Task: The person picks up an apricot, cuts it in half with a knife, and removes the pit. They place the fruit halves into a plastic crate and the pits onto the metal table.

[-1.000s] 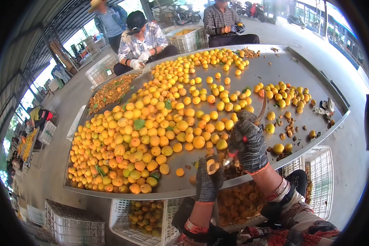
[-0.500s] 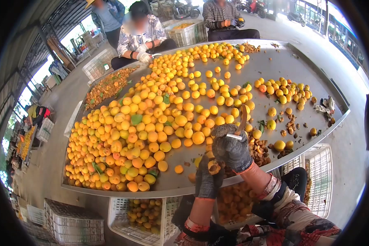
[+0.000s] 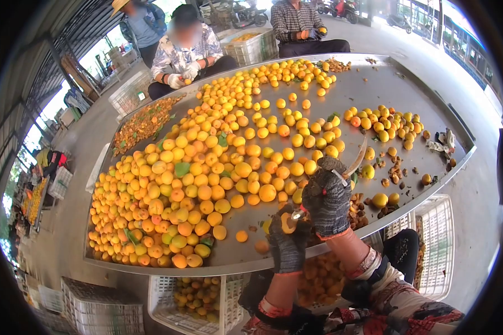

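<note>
My left hand (image 3: 288,245), in a dark grey knit glove, is closed around a cut apricot (image 3: 288,223) with its orange flesh showing. My right hand (image 3: 327,198), gloved the same way, grips a tool with a curved tan end (image 3: 357,157) that sticks out above the fist. A shiny metal tip (image 3: 298,213) below this fist touches or nearly touches the apricot; whether it belongs to the same tool is hidden by the fingers. Both hands are over the near edge of a metal table (image 3: 237,226). Brown apricot pieces (image 3: 356,215) lie beside my right hand.
A large heap of apricots (image 3: 167,195) covers the table's left and middle. A smaller group (image 3: 385,123) lies right, near a crumpled cloth (image 3: 444,142). Crates (image 3: 156,296) stand below the near edge. Two people (image 3: 184,50) (image 3: 299,28) sit across the table; another person (image 3: 142,28) stands behind.
My right hand has turned and shifted slightly right, tilting the tool's curved end rightward. The metal tip now shows at the apricot. The person opposite has drawn their gloved hands back from the heap.
</note>
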Demonstrator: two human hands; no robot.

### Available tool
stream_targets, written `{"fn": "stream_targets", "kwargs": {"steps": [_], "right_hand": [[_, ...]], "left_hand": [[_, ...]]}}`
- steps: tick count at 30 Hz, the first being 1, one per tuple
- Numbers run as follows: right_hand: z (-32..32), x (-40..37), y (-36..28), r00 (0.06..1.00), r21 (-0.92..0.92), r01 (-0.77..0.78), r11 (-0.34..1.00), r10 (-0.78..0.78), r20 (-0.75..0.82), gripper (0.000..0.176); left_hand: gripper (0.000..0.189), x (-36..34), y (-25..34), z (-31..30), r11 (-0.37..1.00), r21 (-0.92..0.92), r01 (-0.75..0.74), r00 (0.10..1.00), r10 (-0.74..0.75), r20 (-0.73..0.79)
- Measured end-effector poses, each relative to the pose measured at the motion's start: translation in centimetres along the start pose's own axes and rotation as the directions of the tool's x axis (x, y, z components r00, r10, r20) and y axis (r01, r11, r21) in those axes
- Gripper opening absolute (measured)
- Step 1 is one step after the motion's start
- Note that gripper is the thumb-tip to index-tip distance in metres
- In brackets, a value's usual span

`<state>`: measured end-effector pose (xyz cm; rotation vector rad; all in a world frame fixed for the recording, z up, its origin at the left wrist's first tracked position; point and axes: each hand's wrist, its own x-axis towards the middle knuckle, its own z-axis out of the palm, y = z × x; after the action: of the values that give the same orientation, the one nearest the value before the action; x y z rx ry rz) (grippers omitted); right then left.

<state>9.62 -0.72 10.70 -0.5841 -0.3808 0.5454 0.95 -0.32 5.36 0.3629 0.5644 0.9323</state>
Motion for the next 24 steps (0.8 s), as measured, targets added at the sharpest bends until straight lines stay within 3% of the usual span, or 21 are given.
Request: {"fn": "stream_targets", "kwargs": {"steps": [3,5,9,11,15,17,21,23,24], "right_hand": [[-0.4,0.1,-0.1,0.998,-0.102,0.062,0.993,-0.064,-0.008,0.026],[-0.3,0.0,-0.7,0.993,-0.324,0.115,0.939,-0.109,0.037,0.024],[-0.6,-0.1,-0.1,0.994,-0.208,0.099,0.973,-0.107,-0.026,0.024],[-1.0,-0.4,-0.1,1.000,-0.073,-0.010,0.997,0.008,-0.028,0.027],[-0.6,-0.9,-0.1,0.998,-0.088,-0.014,0.996,0.009,-0.061,0.030],[-0.8,-1.1,0.3,0.998,-0.213,0.063,0.975,-0.065,-0.002,0.031],[-1.5,-0.2,1.4,0.991,-0.256,0.135,0.957,-0.136,0.015,0.027],[-1.1,-0.2,1.1,0.989,-0.088,-0.122,0.989,0.113,-0.100,0.017],[-1.3,0.0,0.9,0.988,-0.085,-0.126,0.988,0.118,-0.099,0.017]], "left_hand": [[0.037,-0.7,0.3,0.8,0.996,-0.087,0.021,0.999,-0.025,-0.042],[0.038,-0.5,0.2,0.6,0.994,-0.103,0.028,0.999,-0.030,-0.021],[0.037,-0.3,-0.4,0.0,0.997,-0.076,0.000,1.000,0.000,0.007],[0.037,-0.5,-0.4,-0.2,0.999,-0.023,-0.028,0.999,0.029,0.017],[0.036,-0.3,-1.2,0.3,0.995,-0.075,-0.059,0.998,0.056,-0.041],[0.035,-0.1,-1.9,-0.1,0.983,0.047,-0.178,0.978,0.182,-0.098],[0.034,-0.5,-1.4,-0.2,0.991,0.019,-0.134,0.987,0.135,-0.082],[0.033,-0.5,-1.3,-0.2,0.990,0.084,-0.117,0.988,0.124,-0.091],[0.033,-0.6,-1.1,-0.1,0.989,0.085,-0.119,0.987,0.127,-0.094]]}}
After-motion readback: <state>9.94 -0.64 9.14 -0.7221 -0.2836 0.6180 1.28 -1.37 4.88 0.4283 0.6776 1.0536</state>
